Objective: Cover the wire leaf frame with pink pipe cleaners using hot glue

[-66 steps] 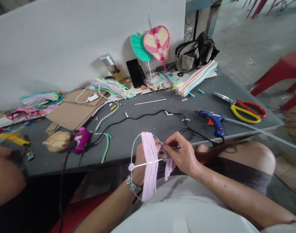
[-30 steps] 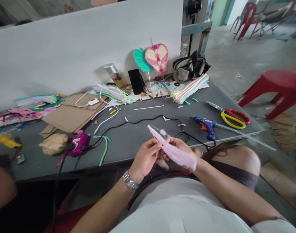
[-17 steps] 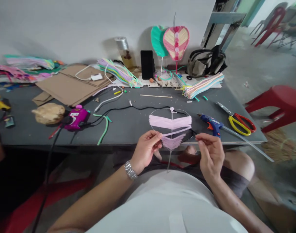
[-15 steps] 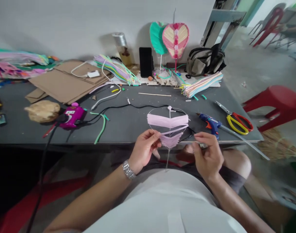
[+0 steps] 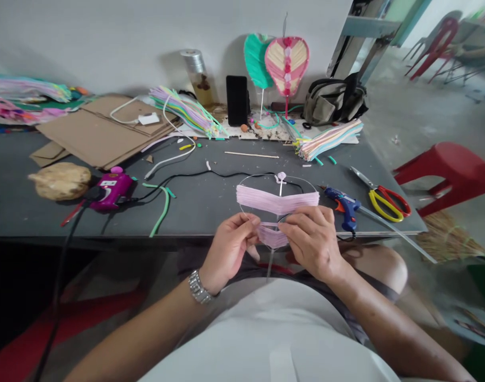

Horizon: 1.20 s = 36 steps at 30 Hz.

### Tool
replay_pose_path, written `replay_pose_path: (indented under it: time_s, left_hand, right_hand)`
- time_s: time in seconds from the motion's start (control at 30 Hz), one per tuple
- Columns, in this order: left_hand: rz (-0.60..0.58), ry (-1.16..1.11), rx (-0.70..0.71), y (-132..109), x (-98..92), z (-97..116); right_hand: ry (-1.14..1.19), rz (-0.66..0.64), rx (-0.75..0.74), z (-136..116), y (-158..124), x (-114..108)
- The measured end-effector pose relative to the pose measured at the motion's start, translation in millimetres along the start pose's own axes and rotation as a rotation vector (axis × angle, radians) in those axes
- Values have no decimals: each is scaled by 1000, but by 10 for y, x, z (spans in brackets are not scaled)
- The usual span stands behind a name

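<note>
A thin wire frame [image 5: 311, 179] with a rounded outline stands over the table's front edge, with a band of pink strips [image 5: 276, 200] across its upper part and a smaller pink woven patch [image 5: 273, 237] at the bottom. My left hand [image 5: 230, 244] pinches the frame's left side at the lower patch. My right hand [image 5: 316, 239] is closed at the right side of the same patch, its fingertips on a pink strip near the central stem. A pink knob [image 5: 281, 175] tops the stem. The palm side of my right hand is hidden.
On the right lie a blue glue gun [image 5: 346, 206] and scissors [image 5: 380, 196]. To the left are a purple power adapter [image 5: 113, 189], a brown lump [image 5: 60, 181] and cardboard [image 5: 103, 132]. Behind stand a phone [image 5: 237, 101] and two finished fans [image 5: 287, 66]; a red stool [image 5: 457, 167] is beyond.
My right hand has moved left from beside the frame and closed on the pink strip. The frame is turned to face the camera more squarely. My left hand keeps its pinch.
</note>
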<state>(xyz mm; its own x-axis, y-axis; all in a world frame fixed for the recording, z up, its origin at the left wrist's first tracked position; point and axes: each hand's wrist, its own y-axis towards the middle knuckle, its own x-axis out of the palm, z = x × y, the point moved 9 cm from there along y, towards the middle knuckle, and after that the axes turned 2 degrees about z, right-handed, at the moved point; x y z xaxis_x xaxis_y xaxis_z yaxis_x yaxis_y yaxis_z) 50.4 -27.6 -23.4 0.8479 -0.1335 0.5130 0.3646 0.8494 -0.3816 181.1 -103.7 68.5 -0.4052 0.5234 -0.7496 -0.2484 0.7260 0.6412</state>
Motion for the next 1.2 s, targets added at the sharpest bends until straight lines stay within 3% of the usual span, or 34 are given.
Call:
replay_pose_path:
  time_s: [0.2,0.37,0.77,0.97,1.2]
  left_hand:
    - [-49,-14,-47,-78,85,-106]
    - [-24,24,-39,-131,82,-204]
    - [42,85,170,-141,66,-12]
    - [2,99,23,-108,101,-127]
    - [-85,136,-88,-58,248,-266]
  right_hand:
    - [65,-17,13,-15,4,15]
    - [90,-13,0,-20,-19,1]
    - [23,-64,-48,-87,-23,-45]
    - [120,-74,78,-4,23,-33]
    - [159,-104,115,44,18,-29]
